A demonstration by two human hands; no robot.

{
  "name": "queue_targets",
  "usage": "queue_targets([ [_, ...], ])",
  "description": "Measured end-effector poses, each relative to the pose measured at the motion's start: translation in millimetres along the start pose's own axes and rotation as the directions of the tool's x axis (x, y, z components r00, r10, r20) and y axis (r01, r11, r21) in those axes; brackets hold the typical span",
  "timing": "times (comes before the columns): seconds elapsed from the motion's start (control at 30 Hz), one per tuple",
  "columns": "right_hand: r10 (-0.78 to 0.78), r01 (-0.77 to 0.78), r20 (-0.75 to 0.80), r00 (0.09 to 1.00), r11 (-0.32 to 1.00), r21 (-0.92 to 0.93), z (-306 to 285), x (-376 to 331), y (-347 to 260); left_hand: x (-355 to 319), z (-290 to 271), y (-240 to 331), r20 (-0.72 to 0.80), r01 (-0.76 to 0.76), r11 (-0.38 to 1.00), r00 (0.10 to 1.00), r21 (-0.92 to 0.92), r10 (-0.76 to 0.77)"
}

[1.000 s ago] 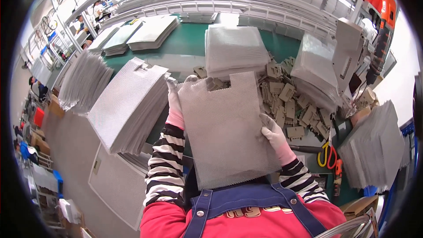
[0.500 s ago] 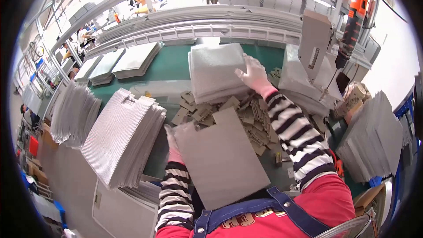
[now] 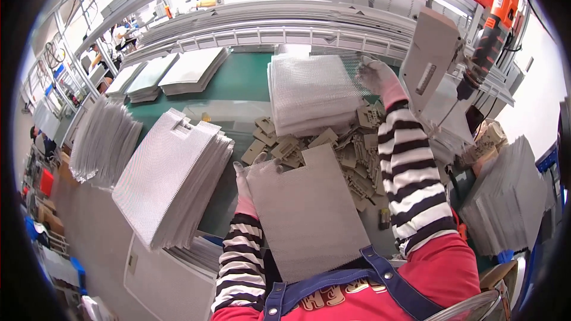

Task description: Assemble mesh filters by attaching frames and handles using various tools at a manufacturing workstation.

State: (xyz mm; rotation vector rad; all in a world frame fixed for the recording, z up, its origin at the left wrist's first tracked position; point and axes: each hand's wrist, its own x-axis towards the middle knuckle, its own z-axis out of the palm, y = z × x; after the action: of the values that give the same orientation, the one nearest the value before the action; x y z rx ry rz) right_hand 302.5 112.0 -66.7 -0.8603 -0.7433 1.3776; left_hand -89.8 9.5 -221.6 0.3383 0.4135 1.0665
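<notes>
A grey mesh panel [image 3: 312, 217] with a notched top edge leans against my body. My left hand [image 3: 245, 181] is closed on its upper left corner, the fingertips showing over the top edge. Beyond it, a stack of mesh sheets [image 3: 315, 98] lies on the green bench. At the stack's right edge, my right hand [image 3: 380, 77] grips a thin mesh sheet [image 3: 358, 74], and the fingers show partly through the mesh. Between panel and stack lie several beige plastic clips [image 3: 357, 163] in a loose pile.
Notched mesh panels [image 3: 163, 169] stand in a thick leaning stack at left, with another stack [image 3: 101, 139] behind. An orange power screwdriver [image 3: 491, 30] hangs at right beside a grey boxy device [image 3: 429, 59]. More panels [image 3: 505, 202] lean at far right. A metal rail [image 3: 267, 40] borders the back.
My right hand has moved right from the top of the stack to past its right edge, with a sheet's mesh now over its fingers. My left hand keeps hold of the panel.
</notes>
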Motion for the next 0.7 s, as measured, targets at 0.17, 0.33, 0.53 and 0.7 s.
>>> queue_targets([
  [0.17,0.008,0.015,0.07,0.998,0.948,-0.317,46.3,-122.0,51.2,11.5,-46.8,7.5,0.044,-0.057,0.998,0.997,0.035,0.056],
  [0.33,0.226,-0.124,0.154,0.962,0.862,-0.491,48.9,-250.3,109.6,11.2,-26.6,9.5,-0.046,-0.077,0.996,0.996,0.043,0.079],
  [0.53,0.284,-0.259,0.08,0.955,0.938,-0.229,12.9,-290.3,169.7,3.3,-11.2,11.1,-0.017,-0.096,0.993,0.995,0.076,0.097],
  [0.7,0.334,-0.309,0.065,0.94,0.917,-0.251,11.2,-291.6,172.5,-6.8,-4.7,11.9,0.057,-0.143,0.982,0.989,0.124,0.136],
])
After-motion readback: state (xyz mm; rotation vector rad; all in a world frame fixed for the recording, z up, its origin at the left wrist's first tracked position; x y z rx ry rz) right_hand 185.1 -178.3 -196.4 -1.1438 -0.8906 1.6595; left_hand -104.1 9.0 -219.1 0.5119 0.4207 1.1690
